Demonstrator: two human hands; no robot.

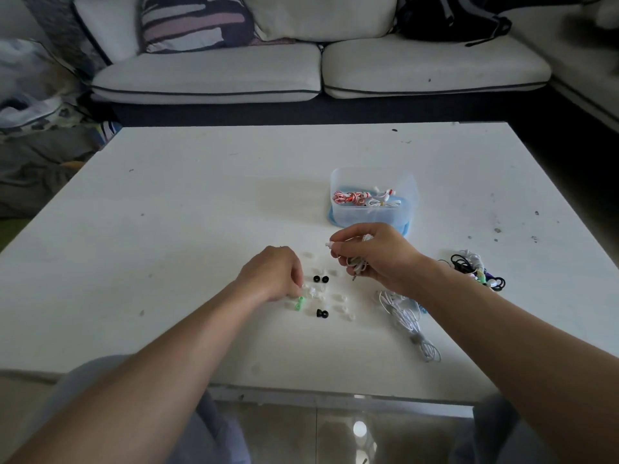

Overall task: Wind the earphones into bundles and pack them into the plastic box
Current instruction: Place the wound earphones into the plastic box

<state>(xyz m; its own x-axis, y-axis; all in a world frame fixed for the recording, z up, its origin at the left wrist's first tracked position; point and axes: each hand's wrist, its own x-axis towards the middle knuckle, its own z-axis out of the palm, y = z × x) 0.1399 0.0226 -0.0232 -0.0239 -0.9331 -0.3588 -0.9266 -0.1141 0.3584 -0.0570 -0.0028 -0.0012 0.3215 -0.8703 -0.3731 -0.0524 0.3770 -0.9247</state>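
Observation:
My right hand (375, 256) grips a wound bundle of white earphones (356, 262) above the table; an earbud sticks out to the left and the plug hangs below. My left hand (273, 274) has its fingertips curled down among small loose ear tips (313, 291) on the table, pinching at a white one. The clear plastic box (400, 187) stands beyond my right hand and holds a red-and-white earphone bundle (350, 197) and a white bundle (383, 202).
Black ear tips (321, 279), a green one (299, 303) and several white ones lie scattered between my hands. A loose white earphone cable (408, 318) lies under my right forearm. A tangle of black and coloured earphones (475, 267) sits right. A sofa (207, 75) stands behind the white table (167, 229).

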